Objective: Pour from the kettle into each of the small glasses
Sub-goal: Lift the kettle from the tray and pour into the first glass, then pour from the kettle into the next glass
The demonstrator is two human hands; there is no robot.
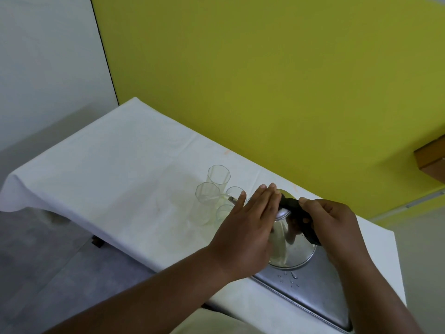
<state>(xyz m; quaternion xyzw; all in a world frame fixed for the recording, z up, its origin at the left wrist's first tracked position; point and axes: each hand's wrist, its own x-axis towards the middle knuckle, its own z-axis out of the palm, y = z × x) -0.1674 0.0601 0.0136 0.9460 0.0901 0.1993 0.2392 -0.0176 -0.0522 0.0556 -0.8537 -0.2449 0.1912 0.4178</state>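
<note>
A shiny steel kettle (pixel 292 247) is tilted to the left, its spout over a clear faceted glass (pixel 206 201); a thin stream runs from the spout into that glass. My right hand (pixel 334 222) grips the kettle's black handle (pixel 303 218). My left hand (pixel 245 227) lies flat with fingers together on the kettle's lid and near side. A taller faceted glass (pixel 219 174) stands behind, a round glass (pixel 235 192) beside the spout, and another glass (pixel 224 212) is partly hidden by my left hand.
The glasses stand on a table with a white cloth (pixel 108 179) that has faint stains. A steel tray (pixel 310 285) with water drops lies under the kettle at the near right. A yellow wall rises right behind the table. A wooden edge (pixel 431 157) juts in at the right.
</note>
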